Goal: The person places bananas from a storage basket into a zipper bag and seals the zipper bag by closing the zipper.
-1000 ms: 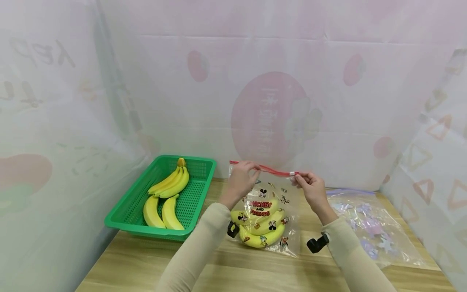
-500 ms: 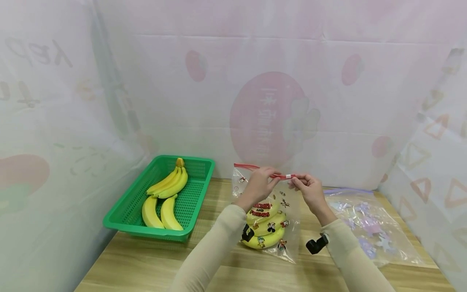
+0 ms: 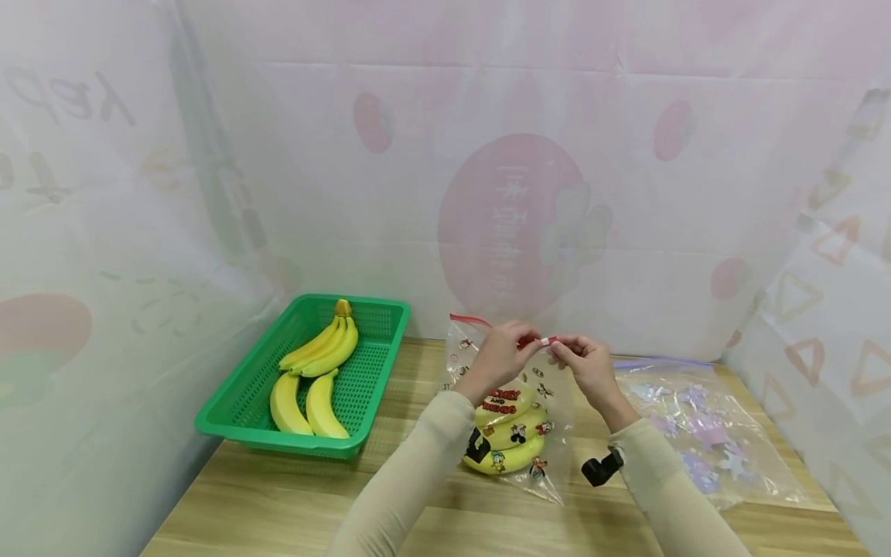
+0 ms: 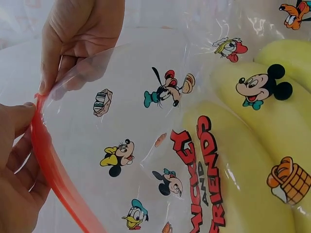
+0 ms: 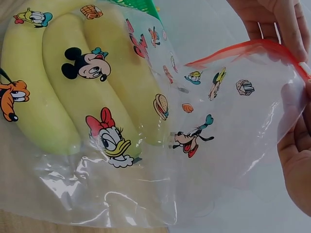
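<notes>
A clear zip bag [image 3: 539, 387] printed with cartoon figures stands on the table with a bunch of yellow bananas [image 3: 511, 458] inside. Along its top runs a red zip strip [image 4: 51, 160]. My left hand [image 3: 501, 352] pinches this strip beside the small white slider [image 3: 546, 341]. At the bag's right top corner, the thumb and fingers of my right hand [image 3: 592, 367] grip the strip's end. Both hands are close together, seen also in the left wrist view, where the left hand [image 4: 19, 184] sits below the right hand [image 4: 85, 31].
To the left, a green basket [image 3: 233, 414] holds a banana bunch [image 3: 327, 348] and two single bananas [image 3: 323, 406]. A second clear bag [image 3: 755, 464] with a purple zip and pale pieces lies on the right of the wooden table [image 3: 459, 530]. Printed cloth walls enclose the table.
My left hand has slid right along the red strip to the slider beside my right hand. The right hand keeps its hold on the corner, shifting slightly left.
</notes>
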The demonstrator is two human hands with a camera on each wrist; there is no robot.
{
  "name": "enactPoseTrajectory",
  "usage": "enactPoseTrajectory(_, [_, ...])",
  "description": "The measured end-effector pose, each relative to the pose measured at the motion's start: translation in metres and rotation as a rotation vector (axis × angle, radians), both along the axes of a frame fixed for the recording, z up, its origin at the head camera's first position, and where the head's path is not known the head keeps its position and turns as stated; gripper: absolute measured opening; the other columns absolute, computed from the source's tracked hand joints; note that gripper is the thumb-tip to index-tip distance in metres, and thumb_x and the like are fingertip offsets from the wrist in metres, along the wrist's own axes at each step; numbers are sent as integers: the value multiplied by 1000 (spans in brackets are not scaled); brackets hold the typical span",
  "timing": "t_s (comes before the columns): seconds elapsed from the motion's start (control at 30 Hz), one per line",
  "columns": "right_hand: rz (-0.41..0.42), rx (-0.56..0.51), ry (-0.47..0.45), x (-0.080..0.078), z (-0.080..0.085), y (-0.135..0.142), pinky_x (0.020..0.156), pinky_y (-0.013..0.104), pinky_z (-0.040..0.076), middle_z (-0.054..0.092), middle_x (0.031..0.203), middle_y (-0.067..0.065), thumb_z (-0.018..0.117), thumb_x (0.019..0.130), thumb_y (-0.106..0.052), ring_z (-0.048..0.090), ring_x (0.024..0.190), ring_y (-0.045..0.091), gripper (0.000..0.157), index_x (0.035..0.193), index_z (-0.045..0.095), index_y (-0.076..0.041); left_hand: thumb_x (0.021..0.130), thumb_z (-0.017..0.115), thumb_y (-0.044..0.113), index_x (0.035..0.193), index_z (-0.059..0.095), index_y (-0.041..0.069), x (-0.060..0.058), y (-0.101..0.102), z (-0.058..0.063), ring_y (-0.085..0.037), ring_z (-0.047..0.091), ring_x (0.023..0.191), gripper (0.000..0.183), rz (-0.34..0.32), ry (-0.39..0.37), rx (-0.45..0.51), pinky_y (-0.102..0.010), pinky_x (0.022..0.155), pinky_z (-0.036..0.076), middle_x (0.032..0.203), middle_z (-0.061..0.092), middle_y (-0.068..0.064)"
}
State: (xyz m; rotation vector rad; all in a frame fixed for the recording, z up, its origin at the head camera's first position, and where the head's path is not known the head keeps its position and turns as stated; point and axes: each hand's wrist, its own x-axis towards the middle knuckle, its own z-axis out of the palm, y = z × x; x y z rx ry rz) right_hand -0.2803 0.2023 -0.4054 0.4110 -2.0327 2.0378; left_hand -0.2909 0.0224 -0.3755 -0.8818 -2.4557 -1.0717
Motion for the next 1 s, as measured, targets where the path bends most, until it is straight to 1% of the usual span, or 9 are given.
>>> enactPoseTrajectory(0.07, [-2, 13, -6, 0, 0, 0, 60, 19, 49, 66, 76, -4, 61, 92, -5, 62, 65, 8, 26, 103, 56, 18, 93, 62, 24, 97, 69, 13, 0, 1, -1, -5, 53, 75, 14, -6, -13, 9, -16, 64, 45, 88, 61, 5])
enactPoseTrajectory(0.2, [-8, 48, -21, 0, -1, 0, 61, 20, 49, 65, 77, -4, 62, 92, -8, 61, 66, 9, 29, 103, 56, 18, 93, 62, 27, 94, 69, 14, 0, 3, -4, -4, 51, 70, 15, -4, -54, 40, -17, 61, 44, 82, 57, 9])
enactPoseTrajectory(0.33, [-3, 75, -29, -1, -2, 1, 61, 21, 49, 64, 78, 0, 62, 92, -9, 60, 67, 10, 29, 102, 56, 18, 92, 63, 27, 93, 69, 14, -1, 5, -8, -4, 52, 71, 14, 4, -98, 61, -17, 62, 45, 83, 57, 9])
enactPoseTrajectory(0.47, [7, 81, -34, -1, -2, 1, 62, 21, 49, 63, 79, 3, 61, 92, -8, 60, 67, 10, 28, 101, 56, 18, 92, 62, 26, 93, 68, 14, -1, 5, -9, -5, 53, 72, 14, 8, -124, 61, -17, 62, 46, 84, 57, 9])
enactPoseTrajectory(0.7, [-2, 108, -35, -2, -2, 2, 63, 21, 49, 63, 81, 7, 61, 92, -8, 60, 68, 11, 26, 101, 56, 16, 92, 63, 27, 94, 69, 14, -1, 7, -9, -5, 53, 71, 15, 11, -136, 62, -18, 62, 46, 84, 57, 9])
enactPoseTrajectory(0.87, [-5, 147, -28, -2, -3, 3, 64, 21, 49, 63, 83, 11, 60, 93, -8, 59, 69, 11, 24, 99, 57, 15, 93, 61, 27, 93, 68, 14, -1, 7, -8, -5, 52, 70, 15, 12, -124, 26, -18, 60, 45, 83, 56, 10])
enactPoseTrajectory(1.0, [-14, 176, -18, 0, -2, 4, 66, 23, 47, 62, 83, 11, 58, 94, -8, 59, 70, 10, 22, 99, 57, 14, 94, 60, 27, 92, 67, 14, -1, 7, -7, -5, 51, 68, 15, 1, -116, 5, -18, 58, 44, 81, 54, 9])
